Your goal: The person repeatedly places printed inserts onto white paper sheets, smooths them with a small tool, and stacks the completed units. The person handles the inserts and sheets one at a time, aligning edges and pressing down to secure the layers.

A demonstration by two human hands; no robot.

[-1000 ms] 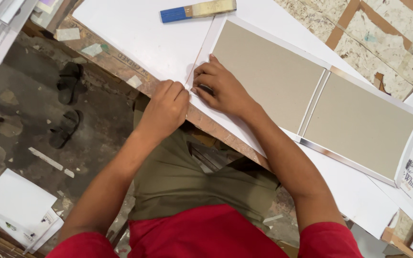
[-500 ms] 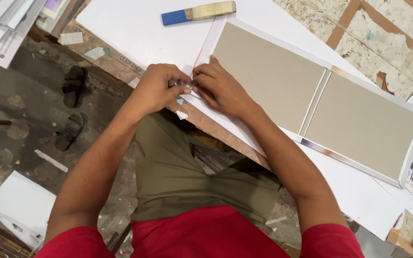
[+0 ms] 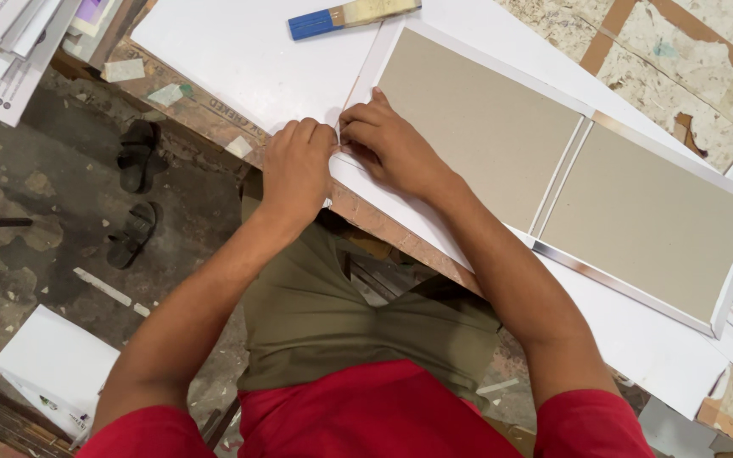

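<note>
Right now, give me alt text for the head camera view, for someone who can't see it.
Seen from above, a person's left hand and right hand press together at the corner of a white sheet bearing two grey boards on a worktable. A blue-handled brush lies beyond; a pair of sandals sits on the floor.

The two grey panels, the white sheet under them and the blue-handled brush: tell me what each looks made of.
Grey panels: likely matte greyboard, flat and uniform, stiff-edged. White sheet: apparently thin paper, smooth; both hands press its corner. Brush: blue-painted handle, possibly wood, with pale bristles; hard to confirm.
</note>
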